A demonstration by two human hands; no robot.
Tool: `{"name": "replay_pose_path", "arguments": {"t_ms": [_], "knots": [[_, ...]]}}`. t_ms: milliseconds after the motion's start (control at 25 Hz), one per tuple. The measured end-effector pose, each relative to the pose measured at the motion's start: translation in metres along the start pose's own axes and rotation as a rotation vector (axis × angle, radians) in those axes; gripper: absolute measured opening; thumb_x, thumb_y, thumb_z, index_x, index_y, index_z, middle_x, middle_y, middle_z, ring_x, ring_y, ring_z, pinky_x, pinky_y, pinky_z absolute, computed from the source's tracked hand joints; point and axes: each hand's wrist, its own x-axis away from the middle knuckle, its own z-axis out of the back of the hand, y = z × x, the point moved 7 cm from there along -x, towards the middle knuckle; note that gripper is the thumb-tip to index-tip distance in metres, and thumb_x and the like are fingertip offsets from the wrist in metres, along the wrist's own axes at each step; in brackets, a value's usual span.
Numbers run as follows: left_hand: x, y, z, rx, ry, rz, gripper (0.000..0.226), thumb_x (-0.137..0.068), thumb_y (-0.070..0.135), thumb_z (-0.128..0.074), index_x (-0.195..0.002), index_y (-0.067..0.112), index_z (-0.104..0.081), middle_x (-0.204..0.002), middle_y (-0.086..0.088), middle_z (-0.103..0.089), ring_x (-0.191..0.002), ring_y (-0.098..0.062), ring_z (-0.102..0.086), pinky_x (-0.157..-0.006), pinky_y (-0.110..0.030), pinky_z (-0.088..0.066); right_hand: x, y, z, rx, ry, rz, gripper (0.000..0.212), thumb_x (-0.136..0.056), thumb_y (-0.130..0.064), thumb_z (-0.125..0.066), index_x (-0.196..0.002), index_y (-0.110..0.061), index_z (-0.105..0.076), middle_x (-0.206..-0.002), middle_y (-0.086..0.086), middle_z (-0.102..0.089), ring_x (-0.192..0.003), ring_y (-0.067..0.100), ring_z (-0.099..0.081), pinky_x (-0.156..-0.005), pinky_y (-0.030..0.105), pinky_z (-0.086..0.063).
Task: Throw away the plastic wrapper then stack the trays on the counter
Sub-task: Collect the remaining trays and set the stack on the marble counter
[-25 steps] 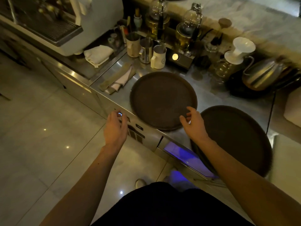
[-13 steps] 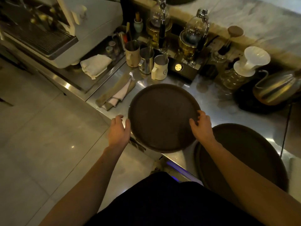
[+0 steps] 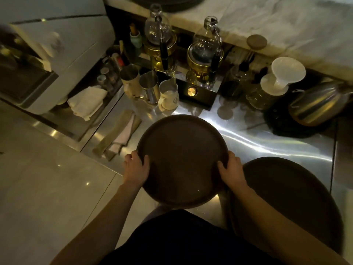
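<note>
A round dark brown tray (image 3: 181, 159) is held by its rim over the front edge of the steel counter (image 3: 267, 148). My left hand (image 3: 136, 169) grips its left rim and my right hand (image 3: 232, 171) grips its right rim. A second round dark tray (image 3: 290, 197) lies on the counter at the right, partly under my right forearm. No plastic wrapper is in view.
Three metal jugs (image 3: 150, 88) and two glass siphon brewers (image 3: 204, 60) stand at the back. A white dripper (image 3: 282, 75) and a steel kettle (image 3: 317, 106) sit at the right. Folded cloths (image 3: 118, 138) lie left of the tray, and a white towel (image 3: 87, 102) beyond them.
Both hands went from beside the tray to gripping its rim on either side. The tray now sits nearer to me, overhanging the counter's front edge.
</note>
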Motion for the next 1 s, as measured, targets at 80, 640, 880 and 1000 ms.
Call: {"name": "replay_pose_path", "arguments": {"t_ms": [80, 640, 880, 1000], "knots": [[-0.011, 0.002, 0.002, 0.001, -0.010, 0.008, 0.051, -0.100, 0.036, -0.046, -0.139, 0.003, -0.039, -0.140, -0.025, -0.042, -0.130, -0.041, -0.043, -0.104, -0.051, -0.039, -0.003, 0.000, -0.003, -0.003, 0.006, -0.025, 0.051, -0.095, -0.027, -0.053, -0.141, -0.012, -0.037, -0.134, 0.016, -0.049, -0.118, 0.031, -0.053, -0.099, 0.041, -0.045], [-0.055, -0.003, 0.035, 0.074, 0.022, -0.138, 0.033, -0.098, 0.021, -0.053, -0.124, 0.003, -0.048, -0.120, -0.020, -0.054, -0.104, -0.034, -0.059, -0.079, -0.037, -0.048, 0.006, -0.011, -0.004, -0.061, 0.226, -0.100, 0.029, -0.095, -0.024, -0.052, -0.122, -0.015, -0.058, -0.117, 0.009, -0.063, -0.103, 0.023, -0.063, -0.094, 0.041, -0.052], [-0.060, 0.006, 0.048, 0.128, 0.042, -0.251, 0.034, -0.097, 0.023, -0.054, -0.124, 0.004, -0.049, -0.120, -0.017, -0.057, -0.105, -0.032, -0.060, -0.079, -0.034, -0.046, 0.043, -0.026, 0.012, -0.149, 0.400, -0.110, 0.033, -0.096, -0.021, -0.052, -0.126, -0.011, -0.057, -0.121, 0.012, -0.058, -0.105, 0.021, -0.058, -0.094, 0.033, -0.047], [-0.054, 0.018, 0.049, 0.148, 0.031, -0.316, 0.035, -0.097, 0.023, -0.055, -0.125, 0.004, -0.049, -0.121, -0.016, -0.056, -0.105, -0.028, -0.058, -0.079, -0.031, -0.043, 0.072, -0.025, 0.022, -0.184, 0.493, -0.157, 0.035, -0.095, -0.018, -0.053, -0.129, -0.010, -0.056, -0.120, 0.011, -0.055, -0.098, 0.012, -0.050, -0.086, 0.024, -0.039]]}}
